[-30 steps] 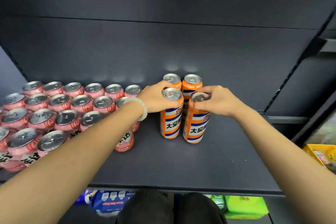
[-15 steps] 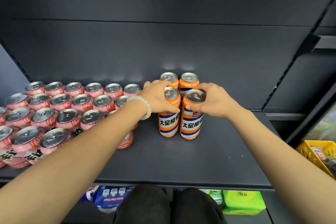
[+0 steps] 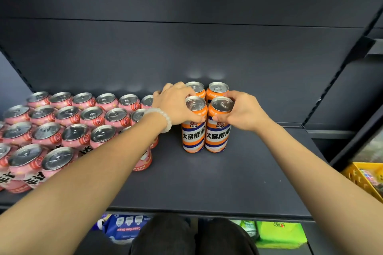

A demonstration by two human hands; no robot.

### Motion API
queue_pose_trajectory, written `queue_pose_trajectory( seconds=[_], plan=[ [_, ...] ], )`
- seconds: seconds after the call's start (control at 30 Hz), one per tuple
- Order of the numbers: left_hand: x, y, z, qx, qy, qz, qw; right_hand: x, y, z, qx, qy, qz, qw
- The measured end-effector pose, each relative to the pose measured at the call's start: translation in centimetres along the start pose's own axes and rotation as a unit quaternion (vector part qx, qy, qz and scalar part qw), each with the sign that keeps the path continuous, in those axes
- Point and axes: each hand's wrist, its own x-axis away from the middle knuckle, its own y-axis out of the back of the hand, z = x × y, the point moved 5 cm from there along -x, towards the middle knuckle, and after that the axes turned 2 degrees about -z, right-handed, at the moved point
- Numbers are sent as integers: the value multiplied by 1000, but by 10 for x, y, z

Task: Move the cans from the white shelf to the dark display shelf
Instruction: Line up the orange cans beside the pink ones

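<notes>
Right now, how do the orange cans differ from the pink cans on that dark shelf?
The orange cans are tall and slim; the pink cans are shorter and squatter. Only four orange cans stand in a small square, while the pink cans fill many rows at the left. The hands grip two orange cans, left hand and right hand; neither grips a pink can. Both kinds stand upright with silver tops.
</notes>
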Motion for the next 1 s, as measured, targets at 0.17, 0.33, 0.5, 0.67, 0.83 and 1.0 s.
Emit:
queue_pose_trajectory(
  seconds=[0.17, 0.33, 0.5, 0.67, 0.83, 1.0],
  plan=[
    [-3, -6, 5, 26, 14, 1, 1000, -4, -3, -2, 22, -4, 10, 1000],
    [3, -6, 1, 19, 29, 15, 999, -2, -2, -3, 39, -4, 21, 999],
    [12, -4, -12, -12, 25, 15, 1000, 15, 0, 0, 52, 31, -10, 998],
    [32, 4, -48, -49, -65, -26, 996, 51, 27, 0, 159, 71, -76, 982],
    [67, -2, -103, -36, -164, -40, 985, 101, 58, -18, 199, 50, -82, 975],
    [107, -32, -161, -35, -242, -18, 969, 170, 94, -57, 231, 11, -104, 967]
  ],
)
